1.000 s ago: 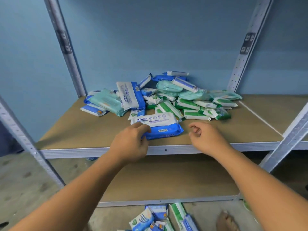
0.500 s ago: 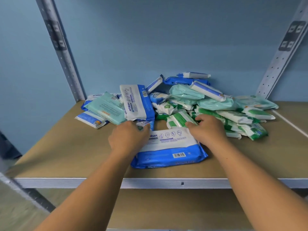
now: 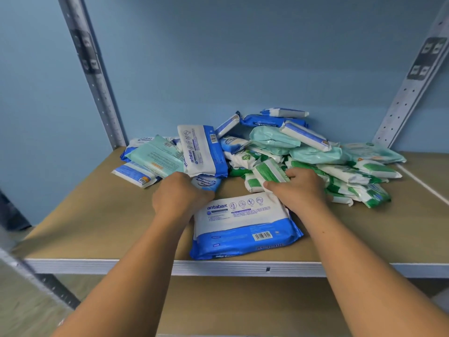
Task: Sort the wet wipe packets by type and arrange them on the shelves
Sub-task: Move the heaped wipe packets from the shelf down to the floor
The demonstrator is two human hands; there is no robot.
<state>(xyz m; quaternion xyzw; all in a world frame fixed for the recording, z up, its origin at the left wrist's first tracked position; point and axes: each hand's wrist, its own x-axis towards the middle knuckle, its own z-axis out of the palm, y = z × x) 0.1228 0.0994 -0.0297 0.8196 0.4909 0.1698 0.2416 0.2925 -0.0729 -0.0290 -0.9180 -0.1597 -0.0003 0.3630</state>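
The right grip [image 3: 301, 190] clasps a green-and-white packet [image 3: 268, 170] just ahead of it, long axis slanting away-left; whether the left grip [image 3: 178, 195] holds the small blue packet [image 3: 207, 184] is hidden.

Shelf board [image 3: 97, 227]: tan fibreboard, white metal front lip [image 3: 340, 266], grey perforated uprights at rear left [image 3: 102, 98] and rear right [image 3: 401, 103]. I log one large antabax pack [image 3: 243, 227] lying flat by the front edge, barcode toward me. Behind it a mixed pile [image 3: 243, 152] reaches the back wall. It has blue-and-white packs [image 3: 201, 152] on the left, mint packs [image 3: 274, 139] in the centre and green-and-white packets [image 3: 352, 173] spilling right. One tilted green-and-white packet [image 3: 267, 170] sits at the near edge. A small blue packet [image 3: 206, 183] lies between the pile and the front pack. A pale seam [image 3: 422, 183] crosses the board far right. A second board [image 3: 243, 305] sits below.
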